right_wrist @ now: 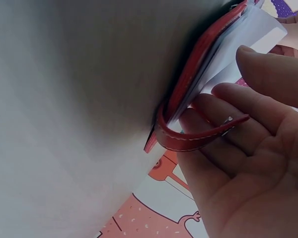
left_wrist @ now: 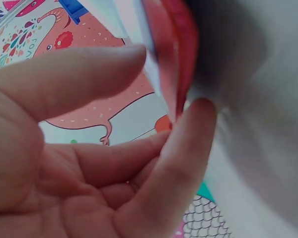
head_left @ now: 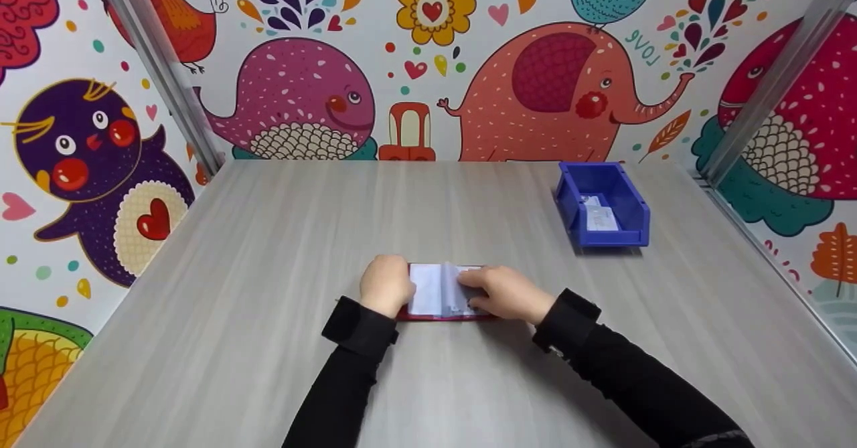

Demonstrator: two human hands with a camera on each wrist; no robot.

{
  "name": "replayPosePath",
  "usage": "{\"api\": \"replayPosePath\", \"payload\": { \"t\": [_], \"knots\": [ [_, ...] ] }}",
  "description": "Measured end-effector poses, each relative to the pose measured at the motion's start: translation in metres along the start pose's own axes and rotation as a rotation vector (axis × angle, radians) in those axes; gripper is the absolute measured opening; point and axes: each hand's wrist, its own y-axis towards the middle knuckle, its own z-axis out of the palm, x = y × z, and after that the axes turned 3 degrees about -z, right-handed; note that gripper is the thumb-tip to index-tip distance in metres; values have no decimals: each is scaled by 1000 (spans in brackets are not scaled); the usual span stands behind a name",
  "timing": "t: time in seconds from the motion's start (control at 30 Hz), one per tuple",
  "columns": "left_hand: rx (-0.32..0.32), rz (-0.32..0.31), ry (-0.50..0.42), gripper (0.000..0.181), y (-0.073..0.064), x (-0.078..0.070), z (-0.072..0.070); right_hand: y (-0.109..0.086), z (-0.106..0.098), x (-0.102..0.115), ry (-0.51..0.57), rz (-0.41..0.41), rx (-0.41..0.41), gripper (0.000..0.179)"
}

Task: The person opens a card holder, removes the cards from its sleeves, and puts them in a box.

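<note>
A red card holder [head_left: 445, 319] lies open on the table, its pale see-through sleeves [head_left: 426, 290] spread out and one leaf raised near the middle. My left hand [head_left: 386, 286] holds its left edge; in the left wrist view the thumb is on the sleeve side and the fingers are at the red cover [left_wrist: 181, 44]. On the right side, my right hand [head_left: 510, 292] has its thumb [right_wrist: 268, 72] against the sleeves and curled fingers at their edge. A red strap [right_wrist: 188, 141] with a metal snap sticks out beside those fingers.
A blue bin [head_left: 608, 237] stands at the back right of the table, with white card-like pieces [head_left: 600, 218] inside. Printed walls with cartoon animals [head_left: 301, 100] border the table behind and at both sides.
</note>
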Motion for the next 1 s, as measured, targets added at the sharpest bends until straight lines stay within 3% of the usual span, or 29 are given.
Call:
{"api": "replayPosePath", "payload": {
  "t": [0.13,0.37,0.67,0.83,1.0],
  "knots": [
    [-40,7,-13,13,-4,-4,-6,-1,0,0,7,11,5,16],
    [30,95,-59,19,-10,-13,-15,-3,0,-2,4,5,0,21],
    [143,256,-100,19,-17,-24,-12,-4,-1,-3,11,14,-1,24],
    [140,328,-126,20,-20,-28,-9,-3,-1,-2,34,-3,-18,16],
    [126,343,-107,27,-22,-29,-3,-2,0,-3,54,-14,-24,17]
  ]
}}
